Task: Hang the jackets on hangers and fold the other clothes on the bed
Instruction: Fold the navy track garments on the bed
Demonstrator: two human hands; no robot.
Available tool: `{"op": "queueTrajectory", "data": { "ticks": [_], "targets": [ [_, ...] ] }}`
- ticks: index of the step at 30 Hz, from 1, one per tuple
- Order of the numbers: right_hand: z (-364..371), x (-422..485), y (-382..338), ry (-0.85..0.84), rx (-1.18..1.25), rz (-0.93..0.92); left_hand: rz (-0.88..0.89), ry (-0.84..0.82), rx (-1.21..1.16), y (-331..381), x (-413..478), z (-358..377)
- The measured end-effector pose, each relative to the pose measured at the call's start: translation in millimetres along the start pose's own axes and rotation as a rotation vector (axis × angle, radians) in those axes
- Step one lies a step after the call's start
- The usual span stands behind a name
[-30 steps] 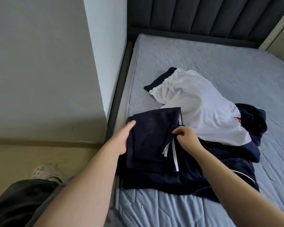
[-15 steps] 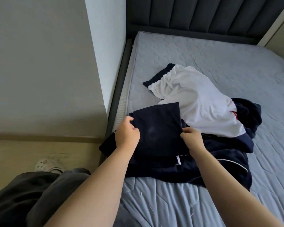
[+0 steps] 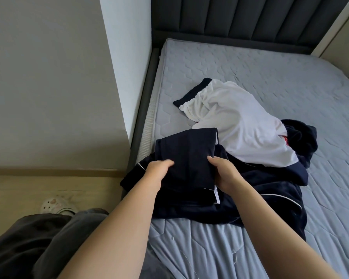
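Centre frame, the folded navy cloth garment (image 3: pixel 189 154) lies on a rumpled navy jacket with white piping (image 3: pixel 270 198); the left hand (image 3: pixel 159 172) curls round its left edge; the right hand (image 3: pixel 224 174) pinches its right edge, thumb on top; a white garment with a navy band (image 3: pixel 236 121) crowds just behind, upper right, on the grey quilted mattress (image 3: pixel 270 67); a pale shoe (image 3: pixel 56 204) sits lower left.

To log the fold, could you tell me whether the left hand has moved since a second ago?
Yes: the left hand has moved inward from the mattress edge, onto the folded navy garment.

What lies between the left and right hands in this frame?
The folded navy garment fills the gap between the left hand and right hand, seen in the head view.
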State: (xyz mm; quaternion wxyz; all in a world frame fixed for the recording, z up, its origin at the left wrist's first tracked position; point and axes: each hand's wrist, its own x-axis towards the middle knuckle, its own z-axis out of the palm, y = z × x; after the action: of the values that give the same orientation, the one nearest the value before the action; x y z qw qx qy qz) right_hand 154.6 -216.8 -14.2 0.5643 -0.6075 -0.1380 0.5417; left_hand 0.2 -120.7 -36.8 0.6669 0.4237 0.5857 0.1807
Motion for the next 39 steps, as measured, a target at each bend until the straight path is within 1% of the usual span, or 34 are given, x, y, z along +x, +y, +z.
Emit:
{"op": "queueTrajectory", "data": {
  "ticks": [1,2,3,4,6,8,10,11,12,14,16,18,20,22,23,24,25,26,28,30,32,34,37,39],
  "targets": [
    [2.4,-0.1,-0.5,0.031,-0.013,-0.007,-0.065,-0.071,-0.243,5.2,-3.0,-3.7],
    [3.4,0.7,-1.2,0.081,-0.015,-0.02,-0.104,-0.142,-0.42,9.8,-4.4,-9.1],
    [3.4,1.4,-2.2,0.129,0.001,-0.035,-0.12,-0.194,-0.502,13.5,-4.6,-15.5],
    [2.1,2.1,-3.1,0.164,0.025,-0.047,-0.135,-0.236,-0.498,16.4,-5.5,-22.4],
    [-1.5,3.1,-3.2,0.229,0.009,-0.049,-0.18,-0.258,-0.33,17.7,-9.2,-33.7],
    [-6.8,3.2,0.1,0.284,-0.09,0.003,-0.238,-0.256,-0.027,12.8,-11.5,-39.3],
    [-12.1,1.7,6.6,0.275,-0.308,0.079,-0.282,-0.259,0.323,5.2,-13.5,-37.0],
    [-14.4,0.2,9.3,0.247,-0.457,0.1,-0.292,-0.258,0.431,1.6,-13.2,-34.7],
    [-16.4,-0.5,11.3,0.237,-0.587,0.089,-0.281,-0.254,0.497,-1.4,-11.4,-32.7],
    [-21.1,0.8,13.1,0.288,-0.773,-0.025,-0.209,-0.24,0.571,-3.4,-6.5,-30.7],
    [-23.5,3.3,14.5,0.361,-0.87,-0.156,-0.132,-0.219,0.555,-3.1,-0.7,-29.7],
    [-20.8,3.3,14.6,0.346,-0.758,-0.188,-0.056,-0.18,0.375,-3.0,3.5,-27.1],
    [-15.6,4.1,13.6,0.305,-0.623,-0.171,-0.014,-0.114,0.19,-2.7,4.7,-24.5],
    [-11.6,7.6,9.0,0.298,-0.486,-0.109,-0.077,-0.107,0.092,-2.6,5.6,-25.0],
    [-10.2,8.8,6.3,0.292,-0.409,-0.05,-0.134,-0.136,0.104,-2.4,3.6,-26.3],
    [-10.7,10.5,5.4,0.288,-0.375,0.01,-0.182,-0.161,0.181,-1.5,0.9,-29.0],
    [-12.4,11.3,5.3,0.273,-0.402,0.064,-0.205,-0.179,0.322,-0.7,-0.7,-32.7],
    [-15.3,12.4,6.2,0.251,-0.485,0.109,-0.201,-0.189,0.496,-0.3,-1.6,-36.6],
    [-20.4,13.1,7.5,0.211,-0.623,0.159,-0.125,-0.178,0.784,-0.2,-2.2,-41.1],
    [-24.6,13.9,7.9,0.181,-0.621,0.181,-0.01,-0.123,0.886,-2.2,2.1,-41.0],
    [-27.9,15.8,9.4,0.143,-0.563,0.174,0.091,-0.038,0.86,-2.5,3.8,-38.1],
    [-29.7,18.6,15.6,0.135,-0.507,0.138,0.148,0.039,0.732,-3.0,7.4,-35.2],
    [-29.7,21.4,28.6,0.187,-0.329,0.085,0.193,0.097,0.567,-1.9,8.5,-31.4],
    [-29.7,22.2,32.9,0.218,-0.273,0.051,0.232,0.113,0.551,-1.5,6.6,-28.2]
  ]
}}
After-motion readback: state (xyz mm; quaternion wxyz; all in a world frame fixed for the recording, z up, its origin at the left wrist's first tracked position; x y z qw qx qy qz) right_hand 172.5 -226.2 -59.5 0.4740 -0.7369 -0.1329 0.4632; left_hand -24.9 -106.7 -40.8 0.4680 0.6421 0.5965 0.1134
